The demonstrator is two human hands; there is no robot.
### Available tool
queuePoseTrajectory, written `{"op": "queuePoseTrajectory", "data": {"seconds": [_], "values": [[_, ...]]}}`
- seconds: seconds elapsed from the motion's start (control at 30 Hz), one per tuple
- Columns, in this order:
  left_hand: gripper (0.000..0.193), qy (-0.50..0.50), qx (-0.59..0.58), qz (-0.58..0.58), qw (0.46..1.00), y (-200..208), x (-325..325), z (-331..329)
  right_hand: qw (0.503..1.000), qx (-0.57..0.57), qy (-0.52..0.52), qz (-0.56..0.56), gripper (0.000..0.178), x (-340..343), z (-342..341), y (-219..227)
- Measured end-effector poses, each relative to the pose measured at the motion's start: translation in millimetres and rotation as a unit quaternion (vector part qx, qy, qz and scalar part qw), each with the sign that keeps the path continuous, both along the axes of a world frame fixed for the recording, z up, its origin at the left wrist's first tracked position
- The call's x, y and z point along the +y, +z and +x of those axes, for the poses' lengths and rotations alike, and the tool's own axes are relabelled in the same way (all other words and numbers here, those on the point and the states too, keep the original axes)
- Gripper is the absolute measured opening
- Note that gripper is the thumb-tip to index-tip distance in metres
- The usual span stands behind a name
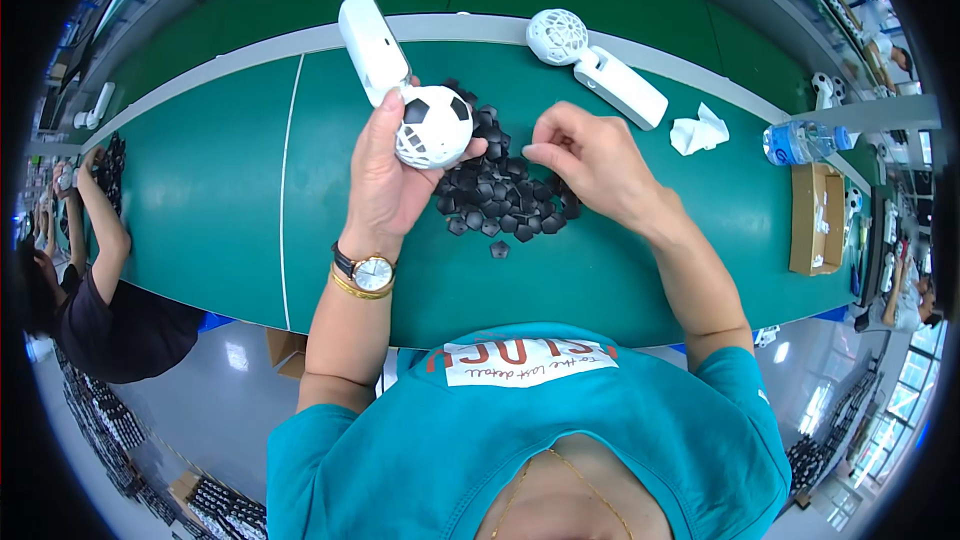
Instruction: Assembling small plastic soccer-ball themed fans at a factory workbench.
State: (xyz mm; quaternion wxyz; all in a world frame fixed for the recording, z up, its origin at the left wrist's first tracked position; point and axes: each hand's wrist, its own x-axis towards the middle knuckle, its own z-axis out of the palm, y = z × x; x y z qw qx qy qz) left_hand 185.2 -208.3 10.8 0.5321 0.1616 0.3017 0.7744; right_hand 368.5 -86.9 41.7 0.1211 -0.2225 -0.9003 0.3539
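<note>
My left hand (385,175) is wrapped round a white handheld fan (372,45) whose round head looks like a soccer ball. Black pentagons cover part of that head, and open grille shows on its lower left side. Below and beside it, a heap of small black pentagon pieces (500,195) lies on the green table. Over the right edge of the heap, my right hand (595,160) is closed in a pinch, thumb against curled fingers. Whatever its fingertips may hold is hidden. One loose black pentagon piece (500,250) lies in front of the heap.
A second white fan (625,88) with a bare grille head lies behind my right hand. To its right are a crumpled tissue (699,130), a water bottle (800,143) and a cardboard box (818,220). Another person (110,310) works at the left, near more black pieces.
</note>
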Motion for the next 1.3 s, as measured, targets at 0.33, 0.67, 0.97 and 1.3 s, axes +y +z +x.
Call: {"op": "queuePoseTrajectory", "data": {"seconds": [0.33, 0.67, 0.97, 1.3], "values": [[0.041, 0.014, 0.006, -0.015, 1.0, 4.1, 0.5, 13.0, 0.883, 0.327, -0.117, -0.314, 0.015, -50.6, -49.1, -12.2], [0.039, 0.034, 0.016, -0.004, 0.999, 3.7, 0.3, 16.1, 0.909, 0.32, -0.127, -0.236, 0.018, -53.0, -51.2, -15.3], [0.041, 0.034, -0.005, 0.0, 0.999, 1.2, 1.3, 16.4, 0.91, 0.347, -0.12, -0.192, 0.014, -49.0, -54.5, -14.2], [0.043, 0.036, -0.013, -0.01, 0.999, 1.9, 0.8, 17.7, 0.916, 0.302, -0.144, -0.22, 0.016, -52.8, -53.5, -15.8]]}}
